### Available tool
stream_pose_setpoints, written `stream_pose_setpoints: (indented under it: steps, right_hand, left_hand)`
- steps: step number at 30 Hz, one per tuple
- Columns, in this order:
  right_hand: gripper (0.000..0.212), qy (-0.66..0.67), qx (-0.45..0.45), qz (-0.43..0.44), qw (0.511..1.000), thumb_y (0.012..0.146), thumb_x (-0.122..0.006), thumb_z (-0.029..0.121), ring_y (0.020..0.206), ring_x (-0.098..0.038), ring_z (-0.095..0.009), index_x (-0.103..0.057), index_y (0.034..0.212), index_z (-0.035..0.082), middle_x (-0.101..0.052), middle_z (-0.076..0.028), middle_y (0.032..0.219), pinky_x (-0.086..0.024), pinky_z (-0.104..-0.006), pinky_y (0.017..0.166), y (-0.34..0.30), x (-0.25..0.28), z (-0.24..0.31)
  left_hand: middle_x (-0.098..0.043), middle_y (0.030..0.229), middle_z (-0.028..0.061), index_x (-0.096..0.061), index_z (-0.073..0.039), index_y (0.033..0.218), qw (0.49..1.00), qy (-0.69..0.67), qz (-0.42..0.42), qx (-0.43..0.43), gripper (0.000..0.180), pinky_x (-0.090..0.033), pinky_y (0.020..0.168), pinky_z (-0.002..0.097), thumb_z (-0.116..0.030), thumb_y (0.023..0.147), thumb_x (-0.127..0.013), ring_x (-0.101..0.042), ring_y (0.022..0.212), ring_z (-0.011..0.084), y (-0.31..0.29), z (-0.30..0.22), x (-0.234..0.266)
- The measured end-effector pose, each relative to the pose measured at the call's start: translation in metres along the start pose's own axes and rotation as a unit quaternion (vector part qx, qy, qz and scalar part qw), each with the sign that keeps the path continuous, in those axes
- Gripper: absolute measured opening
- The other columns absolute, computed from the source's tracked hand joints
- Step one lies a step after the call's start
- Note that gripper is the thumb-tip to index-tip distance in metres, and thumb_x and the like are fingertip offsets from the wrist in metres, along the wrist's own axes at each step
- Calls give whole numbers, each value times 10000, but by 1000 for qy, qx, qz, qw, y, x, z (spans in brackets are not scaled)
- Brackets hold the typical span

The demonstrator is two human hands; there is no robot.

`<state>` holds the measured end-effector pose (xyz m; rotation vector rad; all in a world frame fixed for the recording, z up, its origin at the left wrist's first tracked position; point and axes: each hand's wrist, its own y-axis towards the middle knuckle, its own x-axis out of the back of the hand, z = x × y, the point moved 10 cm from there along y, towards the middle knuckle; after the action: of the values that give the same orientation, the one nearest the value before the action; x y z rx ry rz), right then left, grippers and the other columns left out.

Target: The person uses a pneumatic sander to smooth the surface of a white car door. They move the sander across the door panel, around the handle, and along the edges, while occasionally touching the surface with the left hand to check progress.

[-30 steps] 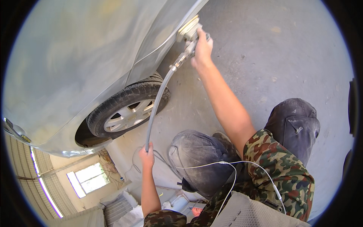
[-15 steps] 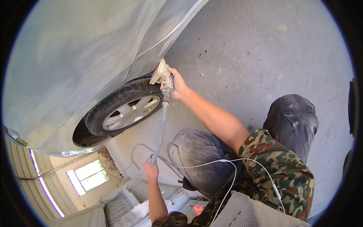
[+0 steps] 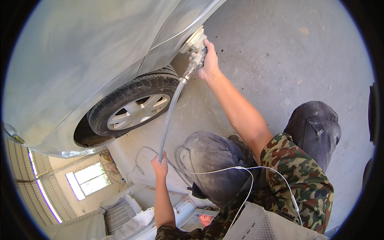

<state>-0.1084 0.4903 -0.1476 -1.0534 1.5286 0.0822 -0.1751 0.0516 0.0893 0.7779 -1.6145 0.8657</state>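
My right hand is wrapped round a dusty air sander, its pad turned toward the lower side of a silvery car body. Whether the pad touches the panel is hard to tell. From the sander's metal fitting a grey air hose runs back to my left hand, which is closed round it. The car's wheel, with a black tyre and silver spoked rim, stands left of the sander, between it and my left hand.
My knees in dusty dark trousers are bent above the grey floor. More hose lies looped beyond my left hand. A white cable crosses my lap. White cloth and panels lie lower left, near a bright window.
My right hand has moved the sander up and right along the car's lower side, away from the wheel. The hose is drawn straighter, and my left hand has shifted slightly upward.
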Motion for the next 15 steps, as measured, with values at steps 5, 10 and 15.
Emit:
stream_pose_setpoints:
  steps: [5,10,15]
  right_hand:
    - [410,4,-90,-7,996,1029,-543,460,733,-613,-191,-625,1122,69,-626,-60,839,-554,-410,745,-24,14,-74]
    - [397,32,-149,-16,988,1037,-549,457,832,-631,-246,-605,1197,99,-656,-74,968,-552,-449,771,-40,24,-118]
    - [412,32,-115,-21,993,1031,-545,445,786,-611,-269,-611,1190,70,-652,-94,927,-545,-447,770,-28,21,-100]
  left_hand:
    - [-345,592,-14,-409,-55,631,996,-11,-54,67,514,-286,533,344,-234,1029,-682,-315,598,99,-4,26,31]
    - [-354,585,-36,-396,-83,616,990,-15,-104,93,538,-275,522,341,-266,1030,-686,-314,587,89,-15,49,60]
    - [-369,598,-26,-457,-48,654,990,16,-101,92,499,-300,534,340,-291,1029,-682,-337,601,95,-3,51,66]
